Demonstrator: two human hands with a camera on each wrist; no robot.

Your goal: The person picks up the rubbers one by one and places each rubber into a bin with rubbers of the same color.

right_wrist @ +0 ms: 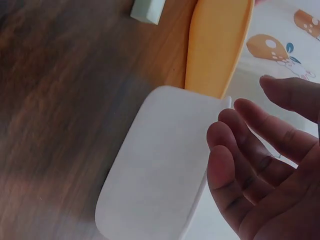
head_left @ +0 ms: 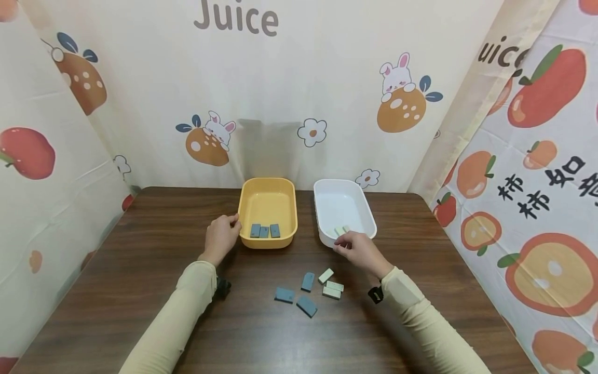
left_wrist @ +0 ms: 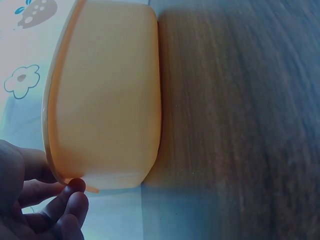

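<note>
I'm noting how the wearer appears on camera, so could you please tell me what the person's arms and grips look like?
The left sleeve and right sleeve are long, plain and pale yellow, with some creases. A small black device shows at the left wrist and another at the right. The left grip and right grip are bare, without gloves.

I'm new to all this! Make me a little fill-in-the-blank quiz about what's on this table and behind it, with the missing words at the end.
1. The left hand is at the rim of the yellow tray, which holds ____ blue-grey blocks.
2. In the head view, the white tray, near the right hand, stands on the yellow tray's ____ side.
3. Loose on the table lie ____ pale green blocks.
4. The back curtain's large top word reads ____.

Missing words: three; right; three; Juice.
</note>
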